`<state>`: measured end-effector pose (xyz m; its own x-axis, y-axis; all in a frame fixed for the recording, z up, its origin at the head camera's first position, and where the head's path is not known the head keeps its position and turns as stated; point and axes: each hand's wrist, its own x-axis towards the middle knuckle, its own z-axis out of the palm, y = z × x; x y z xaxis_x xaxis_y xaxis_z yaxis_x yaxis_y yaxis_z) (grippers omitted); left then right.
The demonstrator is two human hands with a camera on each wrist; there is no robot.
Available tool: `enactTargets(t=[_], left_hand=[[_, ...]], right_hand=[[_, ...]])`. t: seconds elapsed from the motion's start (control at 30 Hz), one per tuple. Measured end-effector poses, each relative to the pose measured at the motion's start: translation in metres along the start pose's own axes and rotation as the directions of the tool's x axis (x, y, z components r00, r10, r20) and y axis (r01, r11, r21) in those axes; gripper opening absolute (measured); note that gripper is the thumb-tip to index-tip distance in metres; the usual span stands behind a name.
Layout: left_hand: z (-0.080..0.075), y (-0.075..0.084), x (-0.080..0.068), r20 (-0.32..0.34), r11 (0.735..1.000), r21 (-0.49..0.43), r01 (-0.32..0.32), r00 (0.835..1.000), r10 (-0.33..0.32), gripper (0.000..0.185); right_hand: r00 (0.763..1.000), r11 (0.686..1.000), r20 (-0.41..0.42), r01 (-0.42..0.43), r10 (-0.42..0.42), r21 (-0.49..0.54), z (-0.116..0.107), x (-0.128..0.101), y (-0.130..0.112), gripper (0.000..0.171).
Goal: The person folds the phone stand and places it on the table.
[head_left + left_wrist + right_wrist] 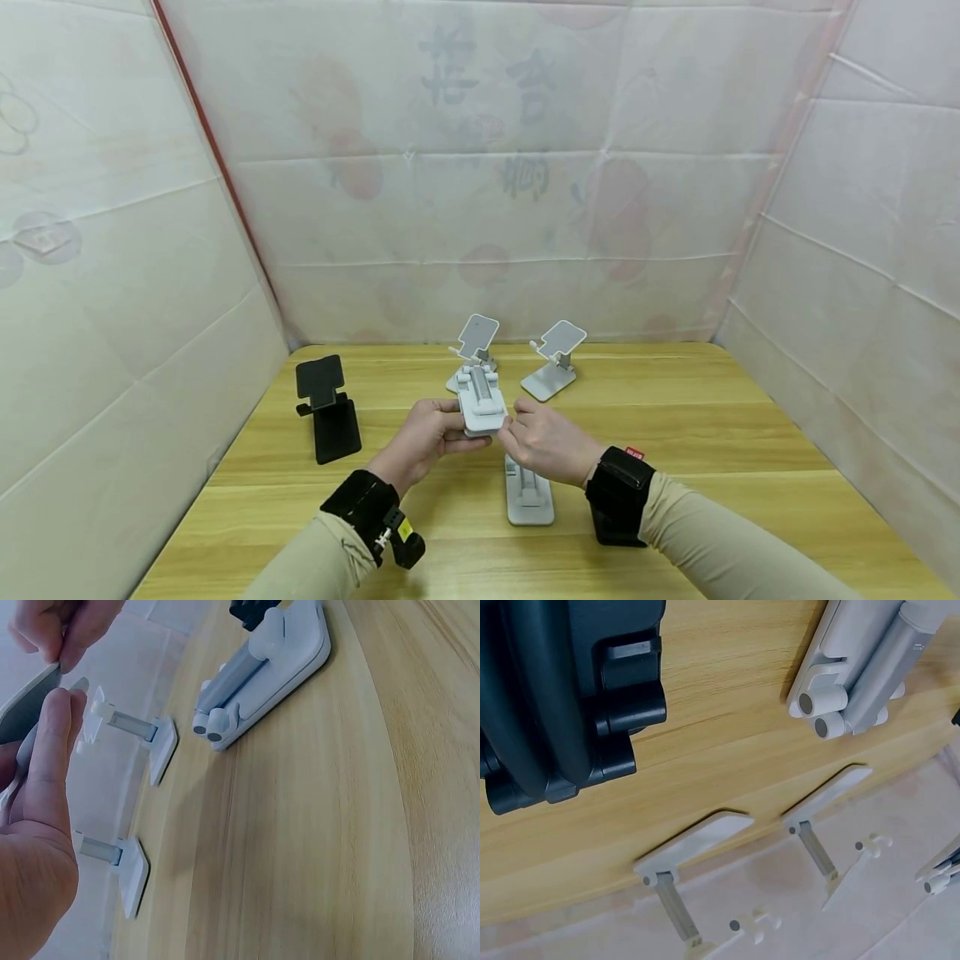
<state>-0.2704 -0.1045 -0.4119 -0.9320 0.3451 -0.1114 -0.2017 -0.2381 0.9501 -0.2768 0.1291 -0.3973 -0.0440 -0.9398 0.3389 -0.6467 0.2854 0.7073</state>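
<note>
Hands meet over the middle of the desk point(675, 433), both on one folded white stand point(481, 402) held clear of the surface. The left hand point(424, 437) grips the stand's near left edge, thumb along its side; the right hand point(546, 442) pinches the near right corner between thumb and fingertips. The stand's arm lies flat against its base, so the step in hand looks like the start of opening it: one hand steadying the base, the other seeking a hold on the hinged part. The next move, as I judge it, calls for a firm grip on the base and a pull upward on the arm against a stiff hinge, without letting the plate slip.

Below the hands another folded stand point(528, 493) lies flat on the desk. Beyond them two open stands point(551, 360) sit upright near the back edge. A black stand point(328, 407) rests well apart at the left.
</note>
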Motion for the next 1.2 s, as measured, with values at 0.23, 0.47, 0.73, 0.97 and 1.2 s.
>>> enactTargets(t=[0.23,0.47,0.73,0.97,1.2], left_hand=[[0.0005,0.0028,-0.0012,0.027,1.000,0.015,-0.018,0.999,0.018,0.040],[-0.0005,0.0057,-0.0027,0.041,1.000,0.019,-0.006,0.999,0.005,0.040],[0.0012,0.0057,-0.0054,0.068,1.000,0.028,-0.011,0.998,0.009,0.050],[0.0015,0.0034,-0.0057,0.044,0.999,0.040,0.002,0.999,-0.004,0.042],[0.0007,0.0027,-0.0068,0.026,0.998,0.070,0.003,1.000,-0.005,0.040]], right_hand=[[0.999,1.000,-0.054,-0.001,0.000,-0.010,-0.0018,0.0016,0.0020,0.033],[0.997,1.000,-0.080,0.008,-0.009,-0.024,-0.0045,0.0022,0.0040,0.021],[0.997,1.000,-0.075,0.013,-0.012,0.011,-0.0012,-0.0015,0.0032,0.004],[0.995,1.000,-0.098,0.015,-0.012,0.026,-0.0009,-0.0034,0.0024,0.003],[0.992,0.994,-0.121,-0.025,0.037,0.102,-0.0022,-0.0054,0.0041,0.029]])
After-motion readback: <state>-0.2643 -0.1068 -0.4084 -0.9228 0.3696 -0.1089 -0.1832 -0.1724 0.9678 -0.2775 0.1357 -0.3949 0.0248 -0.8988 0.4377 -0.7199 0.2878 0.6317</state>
